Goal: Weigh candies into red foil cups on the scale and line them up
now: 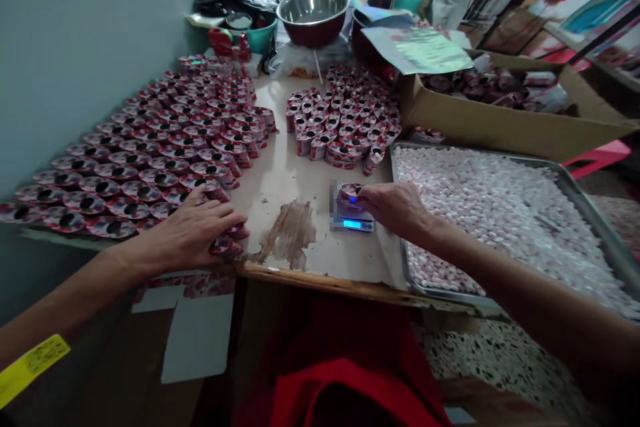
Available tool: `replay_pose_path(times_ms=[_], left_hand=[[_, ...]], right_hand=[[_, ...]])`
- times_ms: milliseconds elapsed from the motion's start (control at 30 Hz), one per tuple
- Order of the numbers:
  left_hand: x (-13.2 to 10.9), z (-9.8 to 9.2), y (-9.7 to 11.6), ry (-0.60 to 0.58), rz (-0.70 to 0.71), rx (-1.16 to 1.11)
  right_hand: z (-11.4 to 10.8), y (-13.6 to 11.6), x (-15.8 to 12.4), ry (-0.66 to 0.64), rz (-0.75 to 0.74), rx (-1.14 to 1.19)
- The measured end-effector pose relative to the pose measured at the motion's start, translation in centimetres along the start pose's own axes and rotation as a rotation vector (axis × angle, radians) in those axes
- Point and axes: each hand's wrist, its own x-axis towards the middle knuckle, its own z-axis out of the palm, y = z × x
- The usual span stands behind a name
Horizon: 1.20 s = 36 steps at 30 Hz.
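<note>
- Yellow strip [34, 368]: on the left forearm; bears a printed square code; no text is legible.
- Left packets [125, 157]: standing in close rows, with dark openings on top. Their print is too small to read.
- Left hand [200, 223]: fingers bent over packets at the near right corner of the rows; cannot tell whether they grip.
- Worn patch [290, 235]: bare wood in the tabletop.
- Metal bowl [314, 10]: at the back of the table.
- Middle packets [345, 117]: clustered beyond the scale.
- Scale [354, 225]: display lit blue; digits not legible. The single packet [349, 192] sits on it.
- Right hand [395, 207]: fingertips pinching that packet's right end; the forearm crosses over the tray.
- Shiny sheets [417, 48]: overlapping the cardboard box [500, 123], which contains more packets.
- Tray [589, 217]: filled with small white pieces [475, 193].
</note>
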Motion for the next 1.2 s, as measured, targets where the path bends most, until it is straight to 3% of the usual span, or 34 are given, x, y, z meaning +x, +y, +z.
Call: replay_pose_path(times_ms=[100,200,300,400,500,600,700,767,967,1100,1200], left_hand=[[-0.9,0.7,-1.4,0.028,-0.009,0.032],[-1.2,0.9,-1.8,0.041,0.050,0.064],[-1.2,0.2,-0.1,0.070,0.061,0.160],[0.2,-1.0,3.4,0.106,0.075,0.171],[4.1,-1.6,7.3,0.200,0.095,0.071],[9.7,-1.2,10.5,0.386,-0.004,-0.150],[14.6,-0.2,12.1,0.529,-0.069,-0.490],[16.7,0.4,12.5,0.536,-0.095,-0.649],[18.2,1.0,12.3,0.416,-0.159,-0.778],[18.3,1.2,12.8,0.364,-0.160,-0.825],[18.4,1.3,13.2,0.340,-0.178,-0.858]], right_hand=[[-0.4,1.7,-0.1,0.081,0.052,0.349],[-1.6,4.8,-0.6,0.140,0.254,1.000],[-2.8,8.0,-1.4,0.087,0.629,1.587],[-3.0,9.3,-1.9,0.048,0.864,1.826],[-2.4,8.6,-1.3,0.048,0.892,1.870],[-1.9,7.4,0.1,-0.023,0.865,1.881],[-2.4,7.1,1.2,-0.105,0.755,1.869],[-3.0,7.4,1.5,-0.146,0.641,1.839],[-2.6,9.6,0.7,-0.307,0.390,1.590],[-1.1,9.9,0.3,-0.308,0.289,1.486],[-0.8,9.1,0.4,-0.237,0.241,1.391]])
